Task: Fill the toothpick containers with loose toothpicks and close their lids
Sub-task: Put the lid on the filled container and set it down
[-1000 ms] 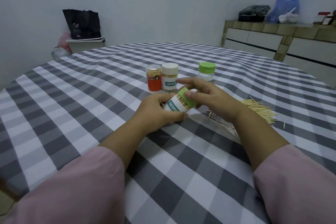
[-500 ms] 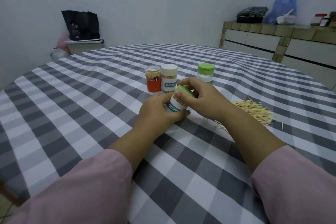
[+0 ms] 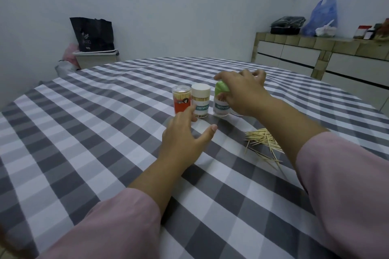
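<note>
Right hand over the green-lidded container, its grip perhaps hidden.

Both arms reach forward in pink sleeves, forearms bare. The left hand hovers low, palm down, fingers loosely extended and thumb spread to the right, gripping nothing. The right hand is raised farther forward, wrist bent, its fingers curled downward; what they grip cannot be told from this angle.
</note>
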